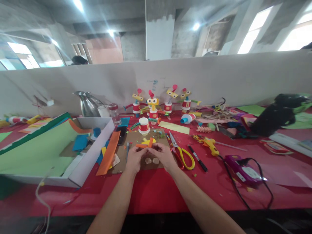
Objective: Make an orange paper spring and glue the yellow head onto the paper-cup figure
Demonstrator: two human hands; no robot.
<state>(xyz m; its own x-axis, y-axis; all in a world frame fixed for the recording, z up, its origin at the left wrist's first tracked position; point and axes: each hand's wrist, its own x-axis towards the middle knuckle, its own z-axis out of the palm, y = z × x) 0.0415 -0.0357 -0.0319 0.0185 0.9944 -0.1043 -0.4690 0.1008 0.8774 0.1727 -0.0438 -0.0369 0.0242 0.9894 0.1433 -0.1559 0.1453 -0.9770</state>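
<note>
I'm pinching orange paper between the fingers and thumbs of both hands: left hand is gripping the level part, right hand is gripping near the foot of the upright part. Thumbs are sitting close together; can't tell if they're touching. Paper is showing plain bright orange, narrow, one arm running level to the left, the other standing up. Can't tell if it's one folded strip or two; fingers are hiding the join. It's hanging over the cardboard, which is lying near the desk's front edge, around mid-length. Two pale discs are lying toward the cardboard's near edge; a white cup is standing by its far edge. Scissors are lying by its right edge, a marker beyond them. A wider orange strip is lying by its left edge.
</note>
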